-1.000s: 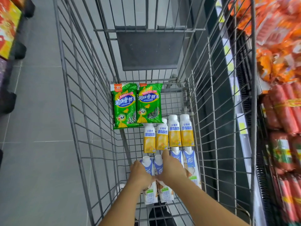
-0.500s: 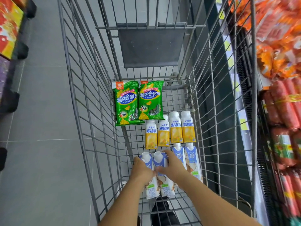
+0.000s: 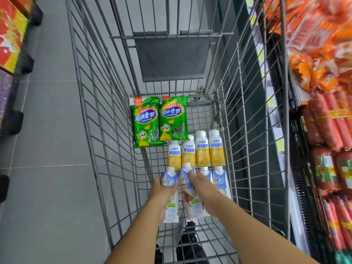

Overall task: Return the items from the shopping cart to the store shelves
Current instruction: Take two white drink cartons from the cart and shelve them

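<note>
While both hands are down in the cart, the step in hand looks like the pick-up of the first pair of items to go back on the shelves. The left hand is curled round the leftmost blue carton, thumb and fingers wrapped about its upper half. The right hand is wrapped round the carton next to it, its fingers reaching to the cap end. Whether either carton is already clear of the cart floor cannot be told from this view.

Two more blue cartons lie just beside the right hand, against the cart's right wall. Beyond them lies a row of four yellow bottles, caps pointing away, and further on two green packets lie side by side at the far end. So most of the load is not yet returned, and the task seems to be at an early stage.

Next, I judge, both cartons must be raised straight up over the wire rim without catching the mesh, then carried to the place where such drinks belong. The shelves at the right hold red sausages and orange packs, not drinks, so the right spot probably lies elsewhere.
</note>
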